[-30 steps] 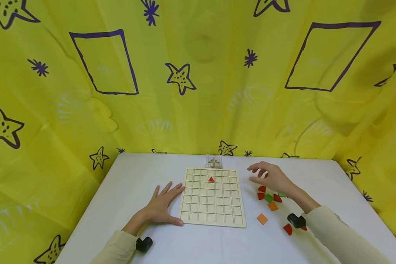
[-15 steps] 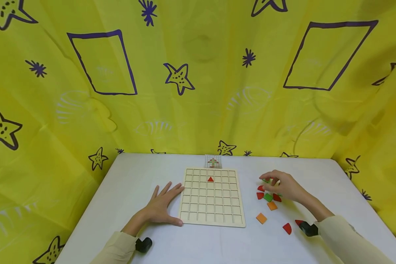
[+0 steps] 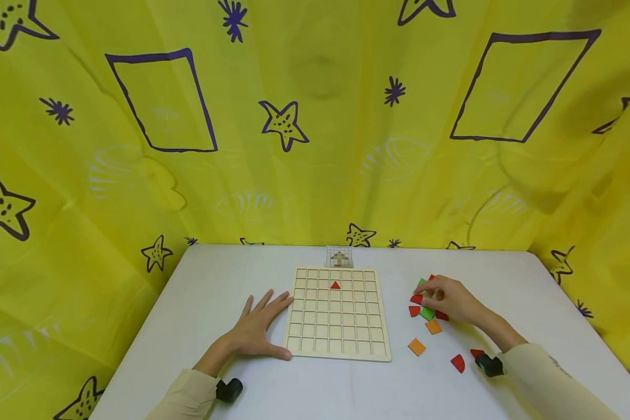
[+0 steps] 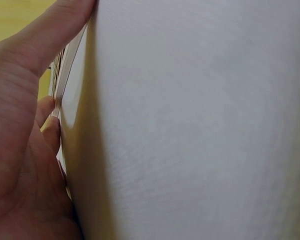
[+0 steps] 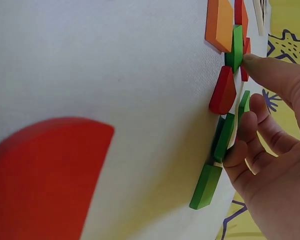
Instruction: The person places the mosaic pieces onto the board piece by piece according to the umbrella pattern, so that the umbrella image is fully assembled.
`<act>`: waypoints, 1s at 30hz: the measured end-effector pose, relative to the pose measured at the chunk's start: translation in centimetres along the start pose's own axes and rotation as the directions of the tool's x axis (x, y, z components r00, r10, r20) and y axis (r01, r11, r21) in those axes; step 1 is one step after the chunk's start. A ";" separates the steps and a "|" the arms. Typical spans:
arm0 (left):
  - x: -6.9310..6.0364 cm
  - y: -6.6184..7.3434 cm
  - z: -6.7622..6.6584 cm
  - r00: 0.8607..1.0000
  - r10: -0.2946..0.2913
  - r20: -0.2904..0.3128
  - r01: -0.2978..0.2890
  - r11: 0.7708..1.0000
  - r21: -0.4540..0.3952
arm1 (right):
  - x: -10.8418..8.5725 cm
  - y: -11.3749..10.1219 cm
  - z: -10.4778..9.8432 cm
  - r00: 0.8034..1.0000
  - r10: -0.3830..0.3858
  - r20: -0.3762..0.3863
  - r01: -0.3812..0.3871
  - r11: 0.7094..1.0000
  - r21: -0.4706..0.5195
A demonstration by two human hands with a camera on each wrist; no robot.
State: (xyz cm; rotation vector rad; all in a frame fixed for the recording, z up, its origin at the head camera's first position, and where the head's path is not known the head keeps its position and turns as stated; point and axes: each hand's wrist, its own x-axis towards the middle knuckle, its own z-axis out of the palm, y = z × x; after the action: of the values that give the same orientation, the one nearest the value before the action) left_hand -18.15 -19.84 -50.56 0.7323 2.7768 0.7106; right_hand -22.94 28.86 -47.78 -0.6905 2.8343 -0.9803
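Right hand (image 3: 450, 298) lowered; red piece (image 3: 416, 299) just beside thumb.

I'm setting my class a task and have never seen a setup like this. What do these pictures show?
There is no machine here: a person works with a bare left hand and right hand. The head picture comes from a camera worn on the head, looking forward and down; the other two come from wrist cameras, so the white table looks tipped sideways. On it lies a pale grid board bearing one red triangle, with a small pattern card just beyond. Loose red, green and orange pieces lie to the board's right. The left hand touches the board's left edge. The right hand is among the pieces, its fingertips at a red piece; whether it grips that piece, I cannot tell.
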 end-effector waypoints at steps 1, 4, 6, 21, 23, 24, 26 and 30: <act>0.0 0.0 0.0 1.000 0.000 -0.001 0.000 1.000 -0.002 | 0.1 0.0 0.0 1.000 -0.006 0.002 0.006 1.000 -0.002; -0.1 -0.1 0.0 1.000 0.003 -0.010 -0.003 1.000 -0.005 | 0.3 0.0 0.3 1.000 -0.024 0.000 0.024 1.000 -0.010; -0.1 -0.2 0.1 1.000 0.014 -0.020 -0.014 1.000 -0.008 | 0.5 0.0 0.5 1.000 -0.027 -0.007 0.027 0.999 -0.019; 0.0 -0.3 0.3 0.999 0.031 -0.039 -0.032 0.999 -0.022 | 1.1 -0.1 1.6 0.996 0.057 -0.062 -0.062 0.994 -0.087; 0.0 -0.2 0.1 0.999 0.019 -0.028 -0.020 1.000 -0.017 | 1.1 -0.1 1.7 0.997 0.041 -0.068 -0.046 0.996 -0.079; 0.0 -0.1 0.0 1.000 0.013 -0.024 -0.013 1.000 -0.015 | 1.1 -0.1 1.7 0.997 0.035 -0.069 -0.041 0.996 -0.076; 0.0 0.0 0.0 1.000 0.003 -0.010 -0.003 1.000 -0.006 | 1.1 -0.1 1.7 0.997 0.036 -0.071 -0.041 0.997 -0.063; 0.0 0.0 0.1 1.000 0.001 -0.002 -0.001 1.000 -0.004 | 1.1 -0.2 1.8 0.996 0.057 -0.071 -0.061 0.997 -0.050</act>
State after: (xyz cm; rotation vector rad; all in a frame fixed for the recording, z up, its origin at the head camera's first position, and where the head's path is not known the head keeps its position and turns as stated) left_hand -18.17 -19.82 -50.63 0.7329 2.7762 0.7165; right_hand -23.44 27.18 -48.99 -0.5845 2.9315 -0.9428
